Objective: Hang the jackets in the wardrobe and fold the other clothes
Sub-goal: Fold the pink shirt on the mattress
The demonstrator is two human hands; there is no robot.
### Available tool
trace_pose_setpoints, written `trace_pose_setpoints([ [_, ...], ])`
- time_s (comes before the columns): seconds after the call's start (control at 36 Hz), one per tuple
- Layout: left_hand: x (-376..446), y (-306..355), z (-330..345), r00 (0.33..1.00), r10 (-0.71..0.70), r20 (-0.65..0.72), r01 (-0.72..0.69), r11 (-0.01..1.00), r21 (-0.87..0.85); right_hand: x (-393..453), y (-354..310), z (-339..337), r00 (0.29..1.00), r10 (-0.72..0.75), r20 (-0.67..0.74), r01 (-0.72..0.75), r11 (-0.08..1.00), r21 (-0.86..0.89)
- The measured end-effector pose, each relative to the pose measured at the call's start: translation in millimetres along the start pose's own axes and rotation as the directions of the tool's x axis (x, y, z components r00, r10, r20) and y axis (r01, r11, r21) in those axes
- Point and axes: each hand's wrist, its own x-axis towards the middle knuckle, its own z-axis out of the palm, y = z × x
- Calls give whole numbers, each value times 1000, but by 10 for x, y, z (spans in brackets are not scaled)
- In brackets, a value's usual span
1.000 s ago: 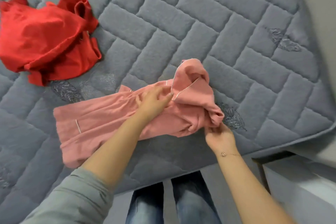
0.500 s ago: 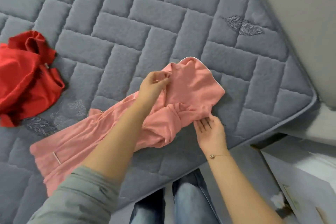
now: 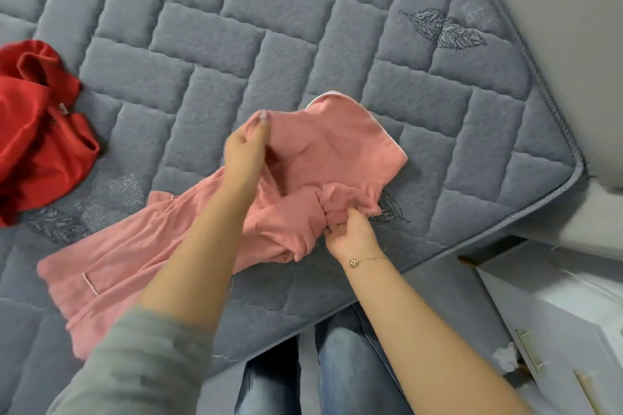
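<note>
A pink garment (image 3: 340, 152) with white piping lies stretched across the near part of the grey quilted mattress (image 3: 303, 30). Its long body runs to the lower left and its bunched upper part sits near the bed's right corner. My left hand (image 3: 244, 158) pinches a raised edge of the pink cloth at its top. My right hand (image 3: 350, 229) grips a twisted fold of the same garment close to the mattress edge. A crumpled red garment (image 3: 37, 135) lies at the far left, apart from both hands.
The mattress corner (image 3: 573, 162) ends at the right beside a pale wall. A white cabinet (image 3: 553, 320) with metal handles stands at the lower right. My legs in blue jeans (image 3: 337, 377) stand against the bed's near edge.
My left hand has lifted the pink cloth's edge higher. My right hand went from lying flat on the cloth to gripping a fold. The view has shifted slightly.
</note>
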Motion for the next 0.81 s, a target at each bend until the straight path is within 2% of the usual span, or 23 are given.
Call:
trace_pose_setpoints([
  [0.06,-180,64,-255,999,22,30,-18,992,-126,-146,48,-11,993,-119,11,120,989,-87],
  [0.08,-279,83,-384,999,21,35,-14,984,-179,-222,143,0,967,-255,-26,249,958,-145],
  [0.14,-507,144,-622,1000,7,23,-1,970,-243,-416,229,23,903,-420,-84,422,906,8],
  [0.17,-627,184,-729,1000,-21,3,21,964,-264,-510,196,-8,844,-503,-185,512,859,2],
  [0.19,-756,236,-839,998,-54,-18,47,960,-277,-664,171,-64,870,-475,-133,478,878,-7],
  [0.22,-887,291,-948,996,-87,-37,73,956,-283,-862,121,-75,899,-435,-48,428,897,-110],
  [0.25,-1015,333,-1062,991,-127,-46,109,952,-287,-956,47,-142,964,-250,86,259,958,-124],
  [0.28,-1141,374,-1171,983,-182,-40,163,944,-287,-1099,-76,-235,965,-166,203,208,956,-206],
  [0.31,-1265,419,-1276,970,-242,-23,227,936,-269,-1209,-126,-269,958,-160,237,230,923,-309],
  [0.36,-1514,524,-1491,951,-309,3,304,934,-188,-1469,-101,-245,928,-235,288,357,777,-518],
  [0.44,-1839,591,-1774,941,-309,135,298,950,94,-1805,-45,-216,839,-375,394,543,558,-627],
  [0.53,-2088,600,-1957,934,-331,137,270,902,336,-2202,-42,-206,684,-504,527,724,381,-575],
  [0.67,-2489,765,-2298,918,-359,165,238,836,495,-2978,-97,-18,453,-613,647,889,262,-374],
  [0.72,-2639,916,-2481,936,-303,179,177,845,505,-3282,-155,42,400,-607,687,916,250,-313],
  [0.75,-2697,1008,-2568,953,-243,181,139,881,453,-3429,-194,73,380,-594,709,925,245,-290],
  [0.81,-2789,1216,-2743,982,-96,165,68,984,167,-3731,-292,136,359,-556,750,933,231,-276],
])
